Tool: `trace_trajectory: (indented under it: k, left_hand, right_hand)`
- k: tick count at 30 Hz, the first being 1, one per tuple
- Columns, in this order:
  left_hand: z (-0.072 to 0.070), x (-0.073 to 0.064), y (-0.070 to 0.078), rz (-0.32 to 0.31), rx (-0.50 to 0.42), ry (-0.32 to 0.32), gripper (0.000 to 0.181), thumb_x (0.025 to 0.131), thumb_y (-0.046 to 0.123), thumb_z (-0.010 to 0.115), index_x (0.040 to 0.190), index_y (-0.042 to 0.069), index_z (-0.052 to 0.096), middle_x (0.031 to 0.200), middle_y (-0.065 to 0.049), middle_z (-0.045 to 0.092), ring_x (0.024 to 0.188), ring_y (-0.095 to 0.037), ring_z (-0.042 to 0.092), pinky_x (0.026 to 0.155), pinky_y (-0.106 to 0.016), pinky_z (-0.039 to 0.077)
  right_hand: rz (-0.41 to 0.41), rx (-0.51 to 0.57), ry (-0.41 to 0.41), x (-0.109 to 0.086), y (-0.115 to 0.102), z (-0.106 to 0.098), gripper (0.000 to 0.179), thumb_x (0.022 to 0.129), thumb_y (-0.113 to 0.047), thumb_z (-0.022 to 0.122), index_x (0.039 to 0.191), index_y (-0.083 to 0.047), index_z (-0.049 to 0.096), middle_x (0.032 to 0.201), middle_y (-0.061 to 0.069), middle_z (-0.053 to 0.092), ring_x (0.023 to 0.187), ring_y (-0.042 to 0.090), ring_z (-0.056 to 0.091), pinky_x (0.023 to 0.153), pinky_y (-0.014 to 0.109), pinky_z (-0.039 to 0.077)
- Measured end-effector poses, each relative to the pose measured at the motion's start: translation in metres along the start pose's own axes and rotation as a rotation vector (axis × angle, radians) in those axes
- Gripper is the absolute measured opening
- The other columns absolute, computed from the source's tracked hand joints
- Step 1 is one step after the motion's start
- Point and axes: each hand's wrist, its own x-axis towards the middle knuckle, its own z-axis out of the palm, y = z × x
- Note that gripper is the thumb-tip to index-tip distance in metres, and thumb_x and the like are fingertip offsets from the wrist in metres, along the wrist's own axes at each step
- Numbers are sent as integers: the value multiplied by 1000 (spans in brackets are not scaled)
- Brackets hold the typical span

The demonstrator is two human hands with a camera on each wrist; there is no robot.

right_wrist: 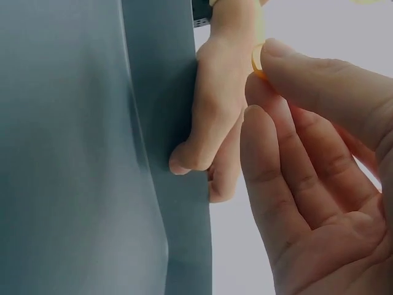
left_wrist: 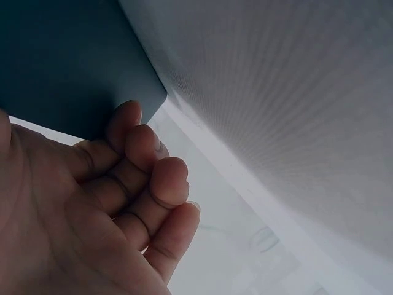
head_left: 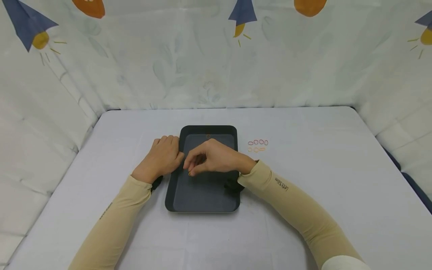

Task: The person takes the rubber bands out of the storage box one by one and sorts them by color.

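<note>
A dark grey rectangular tray [head_left: 206,197] lies on the white table. My left hand [head_left: 163,155] grips its left rim, thumb over the inner side and fingers along the outside; in the left wrist view those fingers [left_wrist: 169,181] are bent beside the tray's dark wall [left_wrist: 67,74]. Above the tray, my right hand [head_left: 216,155] pinches a small yellow-orange rubber band [right_wrist: 256,63] between thumb and index fingertip. Inside the tray, near its far end, lies one orange rubber band [head_left: 208,136].
Right of the tray, a row of several red rubber bands [head_left: 256,142] lies on the table, with a row of three orange ones [head_left: 262,149] nearer me. A white printed curtain [head_left: 209,75] hangs behind the table [head_left: 320,150] and along its sides.
</note>
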Motion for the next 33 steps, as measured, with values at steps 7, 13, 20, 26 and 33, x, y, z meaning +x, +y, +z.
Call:
trace_trajectory:
  k: [7,13,20,26,33]
  left_hand:
    - [1,3,0,-3,-3,-10,23,95,20,44,99,-1,53,91,-14,55,96,-39,55,93,-57,40]
    - [5,8,1,-1,-19,-29,20,96,20,44,96,2,51,89,-12,54,94,-37,54,94,-57,40]
    - [6,11,5,0,-23,-46,21,96,21,43,97,1,51,90,-12,53,94,-36,53,95,-57,40]
    - [6,11,6,-3,-16,-46,21,97,20,43,98,0,50,90,-12,53,94,-36,52,95,-56,39]
    - [5,10,6,-6,-18,-55,21,97,20,42,99,1,51,91,-12,53,95,-36,53,95,-56,39]
  right_hand:
    - [-19,21,33,-1,0,-2,18,87,-11,82,105,-8,78,97,2,79,88,2,72,85,23,60]
    - [-22,40,70,-5,-1,-7,17,87,-10,82,103,-9,77,96,3,79,88,4,73,85,25,61]
    - [-14,35,103,-13,-3,-13,17,87,-9,82,103,-10,77,98,3,80,90,5,74,87,26,61]
    - [-22,-4,150,-21,-4,-19,18,86,-8,82,102,-12,78,97,1,80,89,4,74,85,25,61]
    - [-62,-15,200,-30,-6,-23,18,86,-10,83,103,-11,78,101,6,80,89,4,74,85,26,61]
